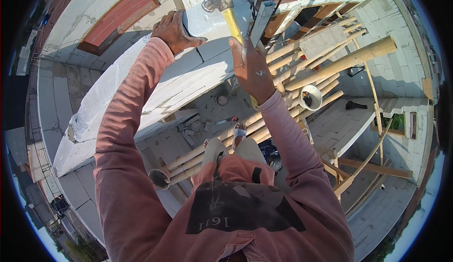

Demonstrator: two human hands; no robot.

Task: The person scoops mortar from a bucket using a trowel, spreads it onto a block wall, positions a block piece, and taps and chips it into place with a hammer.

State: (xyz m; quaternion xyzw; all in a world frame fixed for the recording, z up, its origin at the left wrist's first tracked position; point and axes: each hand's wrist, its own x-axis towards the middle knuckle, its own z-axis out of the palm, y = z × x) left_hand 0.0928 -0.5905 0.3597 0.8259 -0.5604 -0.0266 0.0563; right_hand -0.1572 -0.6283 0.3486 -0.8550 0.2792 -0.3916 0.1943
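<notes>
Right hand (252,71) is wrapped around the yellow handle of the claw hammer (226,7); handle axis runs up from the hand, steel head directly above the white block (207,24). Left hand (174,31) grips the block's left edge, fingers curled over it.

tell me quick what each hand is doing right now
Left hand: fingers gripping the edge of the white block on the wall.
Right hand: closed on the yellow-handled hammer.
</notes>
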